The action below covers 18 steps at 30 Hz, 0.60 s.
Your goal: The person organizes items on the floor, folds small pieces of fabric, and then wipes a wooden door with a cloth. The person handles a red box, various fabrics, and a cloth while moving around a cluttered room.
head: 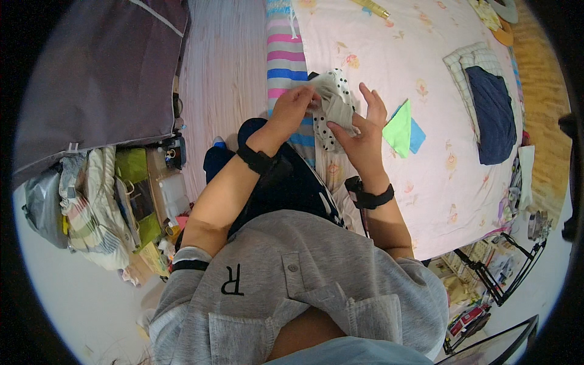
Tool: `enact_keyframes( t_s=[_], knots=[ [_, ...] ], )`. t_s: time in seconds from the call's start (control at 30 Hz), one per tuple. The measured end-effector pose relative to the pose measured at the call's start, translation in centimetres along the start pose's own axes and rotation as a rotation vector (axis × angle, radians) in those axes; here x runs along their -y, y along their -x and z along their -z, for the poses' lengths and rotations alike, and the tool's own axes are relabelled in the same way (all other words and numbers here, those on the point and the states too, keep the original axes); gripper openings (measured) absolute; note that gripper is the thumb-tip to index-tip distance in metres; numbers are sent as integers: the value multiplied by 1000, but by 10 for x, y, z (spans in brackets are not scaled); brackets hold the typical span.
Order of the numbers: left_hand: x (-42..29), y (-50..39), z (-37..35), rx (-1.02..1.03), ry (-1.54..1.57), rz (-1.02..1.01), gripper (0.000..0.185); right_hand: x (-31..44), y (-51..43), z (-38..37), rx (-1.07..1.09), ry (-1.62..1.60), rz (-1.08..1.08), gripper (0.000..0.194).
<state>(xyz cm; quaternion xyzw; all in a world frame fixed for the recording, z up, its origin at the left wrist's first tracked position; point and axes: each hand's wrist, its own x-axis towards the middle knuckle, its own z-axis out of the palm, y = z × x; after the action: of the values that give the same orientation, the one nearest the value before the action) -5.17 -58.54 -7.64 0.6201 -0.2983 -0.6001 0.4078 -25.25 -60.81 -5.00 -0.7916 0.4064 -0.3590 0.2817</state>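
Note:
Between my two hands is a crumpled light grey-beige cloth [336, 107]. My left hand [294, 107] grips its left edge with fingers and thumb pinched together. At the cloth's lower right corner, my right hand [365, 132] holds on with thumb and a finger while other fingers stand raised. A white fabric piece with black dots [325, 137] lies beneath the cloth on the bed's edge. Something dark, too covered to identify, peeks out above my left fingers. To the right of my right hand rest a bright green folded cloth [400, 132] and a blue cloth [417, 137] partly under it.
A pink floral bedsheet [424, 191] covers the bed, with a striped cover [286, 59] along its left side. Folded checked fabric [456, 59] and a navy garment [492, 116] lie to the right. A golden tube [374, 8] is at the top. Bags and boxes [132, 196] crowd the left.

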Motion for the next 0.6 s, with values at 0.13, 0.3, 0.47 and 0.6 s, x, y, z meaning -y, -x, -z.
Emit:
enact_keyframes(
  t_s=[0.13, 0.3, 0.47, 0.6],
  knots=[
    [6, 3, -19, 118, -137, -545, 56, -1, -8, 8, 78, -434, -224, 24],
    [27, 18, -54, 325, -130, -115, 62, -30, -18, -8, 140, -801, -573, 23],
    [66, -5, -63, 316, -17, 55, 61, -81, -19, -36, 312, -812, -615, 31],
    [113, -29, -75, -88, -577, -32, 65, -123, -4, -60, 186, 6, -590, 60]
  ],
)
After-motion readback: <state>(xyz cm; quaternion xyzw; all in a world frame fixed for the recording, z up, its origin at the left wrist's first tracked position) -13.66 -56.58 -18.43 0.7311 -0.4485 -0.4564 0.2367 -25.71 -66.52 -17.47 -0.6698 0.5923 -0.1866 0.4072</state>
